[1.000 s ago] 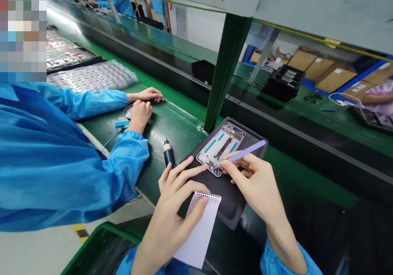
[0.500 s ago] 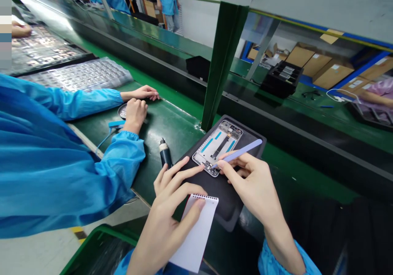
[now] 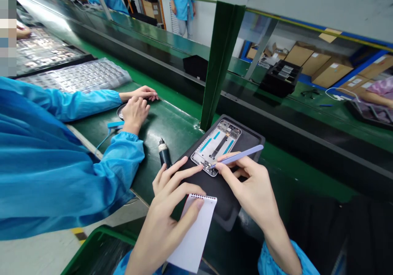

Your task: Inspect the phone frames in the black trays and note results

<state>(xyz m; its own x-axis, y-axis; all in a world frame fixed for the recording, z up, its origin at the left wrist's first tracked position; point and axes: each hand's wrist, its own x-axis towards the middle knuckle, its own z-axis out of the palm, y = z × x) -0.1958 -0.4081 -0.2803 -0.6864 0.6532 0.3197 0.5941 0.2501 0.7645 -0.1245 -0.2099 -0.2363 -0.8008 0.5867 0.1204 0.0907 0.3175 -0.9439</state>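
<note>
An opened phone (image 3: 211, 150) with blue strips lies on a black tray (image 3: 229, 213). My right hand (image 3: 248, 180) pinches lavender tweezers (image 3: 241, 155), their tips over the circuit board at the phone's near end. Between thumb and finger, my left hand (image 3: 172, 205) grips a white sheet pad (image 3: 196, 234) with a row of holes along its top edge. Its other fingers stretch toward the phone's lower left corner, and one fingertip is at the frame.
Left of the tray lies an electric screwdriver (image 3: 164, 153). A co-worker in a blue sleeve (image 3: 123, 156) rests both hands on the green bench (image 3: 181, 123). A green post (image 3: 219, 62) rises behind the tray; a green bin (image 3: 95, 250) stands below.
The tweezers tilt flatter, with their tips slightly further left over the phone's near end. My left hand keeps its hold on the pad. The co-worker's nearer hand shifts a little.
</note>
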